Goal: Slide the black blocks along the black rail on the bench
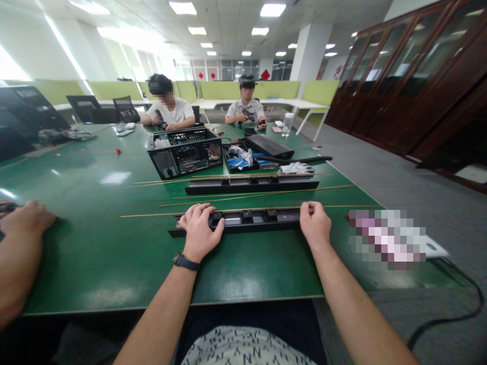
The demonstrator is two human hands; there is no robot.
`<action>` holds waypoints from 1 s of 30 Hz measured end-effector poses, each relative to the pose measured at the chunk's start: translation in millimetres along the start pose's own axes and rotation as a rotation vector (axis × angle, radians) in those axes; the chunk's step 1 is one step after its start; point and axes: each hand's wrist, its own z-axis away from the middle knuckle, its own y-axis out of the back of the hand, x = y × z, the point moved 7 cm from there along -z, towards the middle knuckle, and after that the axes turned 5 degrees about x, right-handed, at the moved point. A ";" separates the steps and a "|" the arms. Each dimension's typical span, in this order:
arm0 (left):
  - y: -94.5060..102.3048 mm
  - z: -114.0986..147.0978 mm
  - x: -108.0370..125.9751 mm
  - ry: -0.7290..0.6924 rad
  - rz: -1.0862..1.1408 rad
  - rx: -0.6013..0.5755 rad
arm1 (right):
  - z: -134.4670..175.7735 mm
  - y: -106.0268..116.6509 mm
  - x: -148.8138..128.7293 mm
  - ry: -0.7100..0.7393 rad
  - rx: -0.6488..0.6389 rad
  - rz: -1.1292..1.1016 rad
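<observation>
In front of me lies a black rail [232, 229] with several black blocks [270, 215] along its channel. A thin brass-coloured rod [148, 216] runs along its far side and sticks out past both ends. My left hand [201, 230] rests over the rail's left end, fingers spread across it and thumb apart near a block. At the right end my right hand [315, 223] is closed in a pinch where the rod passes; its fingertips are partly hidden. Behind, a second black rail [251, 188] lies parallel, with more thin rods around it.
An open computer case [186, 152] stands farther back, beside a tray of blue-and-white gloves [240, 158] and a black cable [304, 159]. A blurred object [391, 238] lies right. Another person's hand [28, 218] is at left; two people sit across the green table [95, 263].
</observation>
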 end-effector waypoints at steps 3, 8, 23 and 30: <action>-1.0 -0.3 -0.5 -0.009 -0.006 -0.011 | -0.4 -0.9 0.0 0.007 0.003 0.006; -4.4 0.3 -1.9 -0.013 -0.023 -0.030 | 0.0 -0.7 -1.3 0.008 -0.005 0.013; -7.8 1.8 0.4 -0.027 -0.040 -0.039 | 0.8 -0.2 -0.3 0.020 0.006 -0.004; -6.7 1.9 2.4 -0.017 -0.032 -0.016 | 0.9 0.3 -2.3 0.013 -0.001 0.001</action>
